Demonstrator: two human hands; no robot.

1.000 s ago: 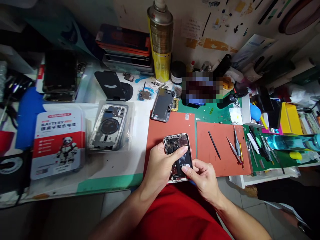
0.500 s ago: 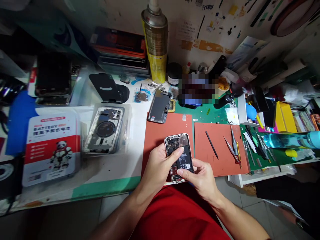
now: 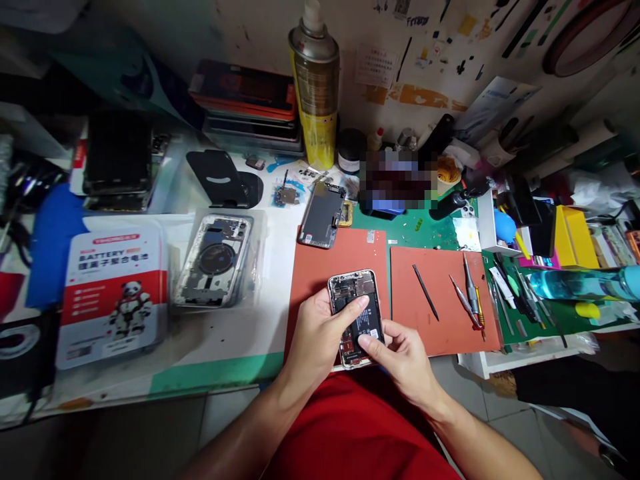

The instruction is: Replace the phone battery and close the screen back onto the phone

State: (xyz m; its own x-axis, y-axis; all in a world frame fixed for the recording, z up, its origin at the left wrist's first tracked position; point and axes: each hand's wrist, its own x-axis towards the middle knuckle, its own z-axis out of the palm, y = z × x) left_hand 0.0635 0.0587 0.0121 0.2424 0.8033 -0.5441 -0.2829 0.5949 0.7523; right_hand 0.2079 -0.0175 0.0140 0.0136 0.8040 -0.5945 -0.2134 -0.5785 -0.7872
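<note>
An opened phone [image 3: 356, 287], its circuit boards and black battery [image 3: 367, 320] exposed, is held between my two hands over the near edge of the red-brown mat [image 3: 320, 267]. My left hand [image 3: 320, 330] grips its left side, thumb lying across the upper part of the battery. At the lower right, my right hand [image 3: 403, 353] is closed around the phone's edge, with the thumb pressed on the battery's lower part. The fingers beneath the phone are mostly hidden. Behind it lies a detached phone screen [image 3: 323, 215], back side up.
Left of the mat are an opened phone housing [image 3: 213, 263] and a battery box [image 3: 113, 293]. A black spudger [image 3: 425, 292] and screwdrivers [image 3: 471, 283] lie on the right mat [image 3: 450, 330]. A spray can [image 3: 315, 93] stands behind; a person's dark-clothed leg [image 3: 575, 400] shows at lower right.
My right thumb has slid slightly right and up on the battery. The whole scene sits a little further right in view. Both hands keep hold of the phone.
</note>
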